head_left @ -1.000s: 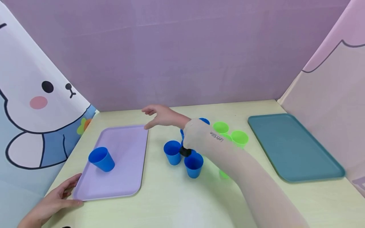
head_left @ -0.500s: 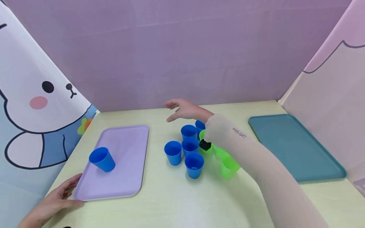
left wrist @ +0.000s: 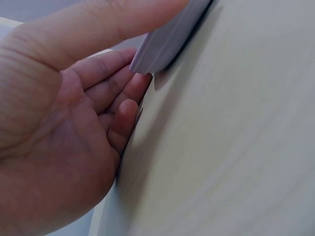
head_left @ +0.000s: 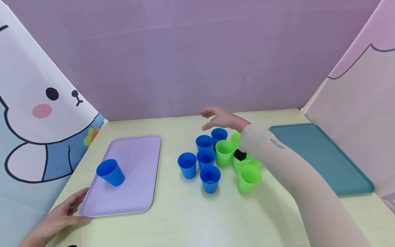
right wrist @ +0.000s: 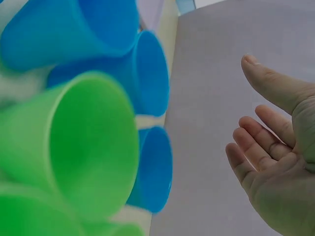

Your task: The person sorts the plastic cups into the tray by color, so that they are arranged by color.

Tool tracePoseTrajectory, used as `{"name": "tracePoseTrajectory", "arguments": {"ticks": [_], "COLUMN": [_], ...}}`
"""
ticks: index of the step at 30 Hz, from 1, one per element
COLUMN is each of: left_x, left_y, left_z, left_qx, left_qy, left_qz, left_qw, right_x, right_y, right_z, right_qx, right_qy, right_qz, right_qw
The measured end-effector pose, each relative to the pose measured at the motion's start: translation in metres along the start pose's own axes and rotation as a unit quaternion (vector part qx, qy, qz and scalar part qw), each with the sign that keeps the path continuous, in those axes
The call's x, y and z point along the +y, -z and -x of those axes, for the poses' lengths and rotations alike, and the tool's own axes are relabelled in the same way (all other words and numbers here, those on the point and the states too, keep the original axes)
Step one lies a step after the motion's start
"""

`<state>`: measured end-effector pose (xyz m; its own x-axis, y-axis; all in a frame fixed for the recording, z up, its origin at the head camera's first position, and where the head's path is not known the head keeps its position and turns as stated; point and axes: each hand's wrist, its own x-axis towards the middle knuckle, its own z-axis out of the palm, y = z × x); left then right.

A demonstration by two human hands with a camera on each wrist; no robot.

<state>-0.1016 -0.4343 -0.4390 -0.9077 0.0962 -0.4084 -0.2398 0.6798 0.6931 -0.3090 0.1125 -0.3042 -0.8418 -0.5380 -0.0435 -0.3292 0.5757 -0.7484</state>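
At the near-left corner of a purple tray (head_left: pixel 135 195), my left hand (head_left: pixel 60 214) holds the edge, thumb along the front side and fingers along the left. The left wrist view shows the thumb and fingertips on either side of the tray's corner (left wrist: pixel 165 46). One blue cup (head_left: pixel 111 173) stands on this tray. My right hand (head_left: pixel 223 118) is in the air behind the cups, thumb and fingers spread with nothing between them. Nearest to it is the rearmost blue cup (head_left: pixel 219 136). Several blue cups (head_left: pixel 210 181) and green cups (head_left: pixel 248 181) stand mouth up; my right forearm partly hides the green ones.
A teal tray (head_left: pixel 327 161) lies at the right, partly covered by my sleeve (head_left: pixel 296 171). A purple backdrop (head_left: pixel 191 61) rises behind the table (head_left: pixel 172 223), with printed panels on both sides.
My right hand has moved rightward from beside the purple tray to behind the cups, uncovering the blue cups. The left hand and the blue cup on the tray have stayed put.
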Motion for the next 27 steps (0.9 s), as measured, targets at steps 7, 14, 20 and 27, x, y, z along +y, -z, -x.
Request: {"name": "tracePoseTrajectory", "arguments": {"ticks": [7, 14, 20, 27], "left_x": [0.000, 0.004, 0.003, 0.002], "left_y": [-0.002, -0.003, -0.003, -0.002], "left_z": [0.000, -0.002, -0.001, -0.001], "left_qx": [0.005, 0.000, 0.008, 0.011], "left_qy": [-0.003, -0.003, -0.011, -0.013], "left_qz": [-0.010, 0.004, -0.003, -0.009], "left_qw": [0.9999, 1.0000, 0.9999, 0.9998], "right_x": [0.020, 0.037, 0.049, 0.053], "right_y": [0.009, 0.009, 0.005, 0.001], "right_z": [0.010, 0.018, 0.023, 0.023], "right_qx": [-0.003, -0.008, -0.007, -0.021], "right_qy": [-0.027, -0.052, -0.086, -0.097], "right_qz": [0.028, 0.042, 0.029, 0.029], "right_qw": [0.999, 0.998, 0.996, 0.995]}}
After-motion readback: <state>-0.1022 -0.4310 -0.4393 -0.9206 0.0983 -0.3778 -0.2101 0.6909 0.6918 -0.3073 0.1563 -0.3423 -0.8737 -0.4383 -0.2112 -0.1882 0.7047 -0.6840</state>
